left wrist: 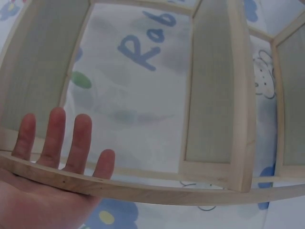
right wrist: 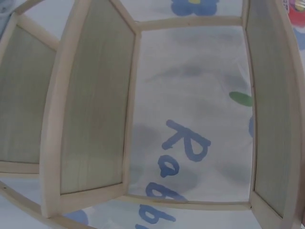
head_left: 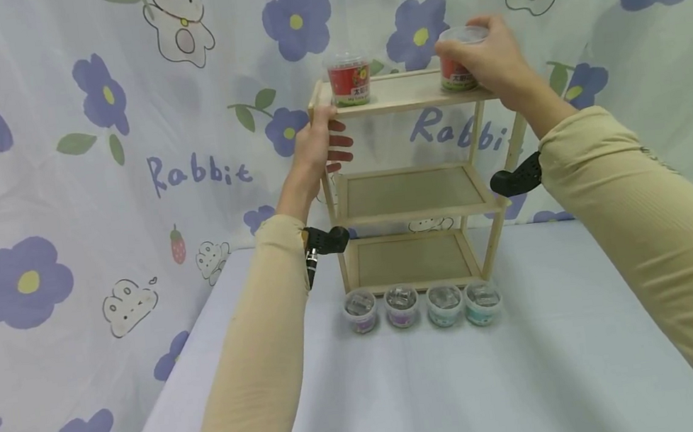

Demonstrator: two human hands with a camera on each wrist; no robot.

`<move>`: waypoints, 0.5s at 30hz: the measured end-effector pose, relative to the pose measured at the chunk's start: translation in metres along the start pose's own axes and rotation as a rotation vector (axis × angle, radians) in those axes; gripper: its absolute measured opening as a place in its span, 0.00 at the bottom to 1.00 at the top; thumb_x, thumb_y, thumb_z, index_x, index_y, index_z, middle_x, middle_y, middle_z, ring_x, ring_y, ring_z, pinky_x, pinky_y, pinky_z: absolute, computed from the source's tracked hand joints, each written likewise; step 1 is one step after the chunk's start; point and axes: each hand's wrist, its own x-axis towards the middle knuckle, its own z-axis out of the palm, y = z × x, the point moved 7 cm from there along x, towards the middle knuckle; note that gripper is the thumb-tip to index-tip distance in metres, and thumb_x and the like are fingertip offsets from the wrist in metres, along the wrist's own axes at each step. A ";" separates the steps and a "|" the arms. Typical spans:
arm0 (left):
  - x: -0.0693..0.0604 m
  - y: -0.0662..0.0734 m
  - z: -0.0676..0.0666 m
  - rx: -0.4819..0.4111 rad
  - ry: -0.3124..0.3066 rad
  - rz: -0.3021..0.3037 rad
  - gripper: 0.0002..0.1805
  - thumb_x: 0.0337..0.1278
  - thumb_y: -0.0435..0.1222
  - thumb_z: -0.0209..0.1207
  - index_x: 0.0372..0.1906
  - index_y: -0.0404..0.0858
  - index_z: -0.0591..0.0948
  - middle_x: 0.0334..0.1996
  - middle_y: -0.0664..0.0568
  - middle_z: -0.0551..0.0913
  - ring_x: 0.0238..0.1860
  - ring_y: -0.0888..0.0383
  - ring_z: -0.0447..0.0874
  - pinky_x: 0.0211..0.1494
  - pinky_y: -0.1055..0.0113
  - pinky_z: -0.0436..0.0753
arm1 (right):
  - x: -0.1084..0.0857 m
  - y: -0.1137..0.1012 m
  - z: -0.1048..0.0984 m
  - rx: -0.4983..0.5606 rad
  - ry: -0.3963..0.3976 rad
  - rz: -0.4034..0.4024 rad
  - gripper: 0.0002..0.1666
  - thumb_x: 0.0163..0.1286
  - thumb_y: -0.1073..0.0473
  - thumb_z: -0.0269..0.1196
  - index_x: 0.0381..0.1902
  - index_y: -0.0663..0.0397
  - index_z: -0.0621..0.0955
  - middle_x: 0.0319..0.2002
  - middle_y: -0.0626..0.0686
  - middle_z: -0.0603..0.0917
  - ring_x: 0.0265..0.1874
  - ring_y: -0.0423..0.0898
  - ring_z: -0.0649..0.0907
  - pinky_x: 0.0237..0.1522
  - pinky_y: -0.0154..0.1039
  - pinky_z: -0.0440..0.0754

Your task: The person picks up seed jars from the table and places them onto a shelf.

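On the top board of a small three-tier wooden shelf (head_left: 406, 91), my right hand (head_left: 492, 60) grips a clear-lidded plastic cup (head_left: 455, 75) with a red label, holding it near the rim from above. The cup stands upright at the right end of the board. A similar red-labelled cup (head_left: 351, 83) sits at the left end. Beside it, my left hand (head_left: 312, 141) rests against the shelf's left front post (left wrist: 143, 191). Its fingers (left wrist: 55, 136) extend nearly straight past the post in the left wrist view. The right wrist view hides the right hand's grip.
Several small lidded tubs stand in a row before the bottom tier, with a purple-banded tub (head_left: 402, 307) left and a blue-green one (head_left: 483, 304) right. The shelf stands on a white-covered table (head_left: 418, 393), near a patterned curtain (head_left: 180, 106).
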 end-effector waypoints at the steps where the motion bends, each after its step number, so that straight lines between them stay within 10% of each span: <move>1: 0.000 0.000 0.000 0.001 0.000 0.002 0.23 0.66 0.58 0.43 0.42 0.45 0.77 0.39 0.48 0.84 0.45 0.41 0.85 0.55 0.45 0.75 | 0.000 0.000 0.000 -0.010 -0.004 0.003 0.53 0.64 0.39 0.65 0.77 0.46 0.52 0.74 0.54 0.58 0.67 0.45 0.66 0.69 0.38 0.63; 15: 0.000 -0.001 0.000 0.009 0.000 0.010 0.23 0.65 0.58 0.43 0.43 0.45 0.77 0.44 0.43 0.85 0.43 0.43 0.86 0.50 0.50 0.77 | 0.003 0.007 0.002 -0.031 -0.066 0.055 0.54 0.64 0.36 0.61 0.77 0.44 0.47 0.72 0.51 0.58 0.63 0.42 0.66 0.68 0.40 0.63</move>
